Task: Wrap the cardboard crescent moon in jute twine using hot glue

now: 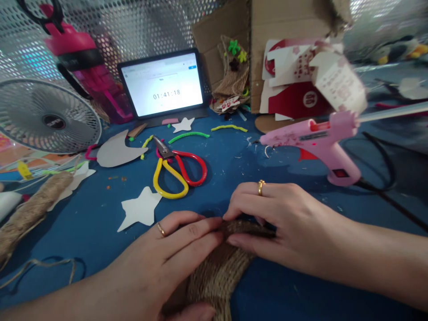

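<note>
A curved piece wrapped in brown twine (219, 277) lies low in the middle of the head view, partly hidden under both hands. My left hand (163, 256) lies across it, fingers together on top and thumb at its lower side. At its upper right end, my right hand (287, 214) pinches the narrow tip between thumb and fingers. Scissors (170, 167) with one red and one yellow handle rest beyond my left hand. Beside them is a white star cutout (142, 207). Beyond my right hand stands a pink hot glue gun (314, 138), its nozzle facing left.
At the back are a tablet (162, 84) showing a timer, a pink bottle (90, 67), a fan (50, 118) and cardboard (284, 20). A grey-white crescent cutout (117, 151) lies left of the scissors. A twine bundle (36, 207) is at left; a cable (394, 205) trails right.
</note>
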Motion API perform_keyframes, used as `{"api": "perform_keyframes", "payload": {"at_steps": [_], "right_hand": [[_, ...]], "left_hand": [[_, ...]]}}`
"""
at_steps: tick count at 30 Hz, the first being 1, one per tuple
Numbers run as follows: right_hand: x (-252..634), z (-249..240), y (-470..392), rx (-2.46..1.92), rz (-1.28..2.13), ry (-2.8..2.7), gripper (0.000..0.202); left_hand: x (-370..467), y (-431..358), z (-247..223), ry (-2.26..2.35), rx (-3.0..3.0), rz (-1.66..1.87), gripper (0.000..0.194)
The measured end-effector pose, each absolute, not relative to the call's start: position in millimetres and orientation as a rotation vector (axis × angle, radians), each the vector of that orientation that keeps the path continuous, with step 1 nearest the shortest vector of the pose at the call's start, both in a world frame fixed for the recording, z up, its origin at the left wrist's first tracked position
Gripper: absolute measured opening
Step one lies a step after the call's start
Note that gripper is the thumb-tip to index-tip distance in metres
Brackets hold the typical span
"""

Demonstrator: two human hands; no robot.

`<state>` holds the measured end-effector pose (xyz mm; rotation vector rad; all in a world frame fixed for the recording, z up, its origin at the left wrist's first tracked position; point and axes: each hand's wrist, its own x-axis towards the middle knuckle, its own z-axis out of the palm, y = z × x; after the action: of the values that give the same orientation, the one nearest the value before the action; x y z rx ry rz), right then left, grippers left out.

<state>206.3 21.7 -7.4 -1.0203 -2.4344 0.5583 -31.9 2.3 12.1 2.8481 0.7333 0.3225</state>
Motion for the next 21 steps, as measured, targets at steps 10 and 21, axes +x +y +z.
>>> {"api": "perform_keyframes", "payload": {"at_steps": [10,21], "right_hand": [[206.9,-7.9,20.8,-0.987,0.551,-2.432,0.008],[205.5,-6.3,20.8,-1.071,0.515,-2.392,0.019]], "left_hand": [[-31.7,1.5,8.0,0.723,2.881,0.31,0.053],[-32.0,6.4,11.8,0.673,2.901,0.346,0.055]]}}
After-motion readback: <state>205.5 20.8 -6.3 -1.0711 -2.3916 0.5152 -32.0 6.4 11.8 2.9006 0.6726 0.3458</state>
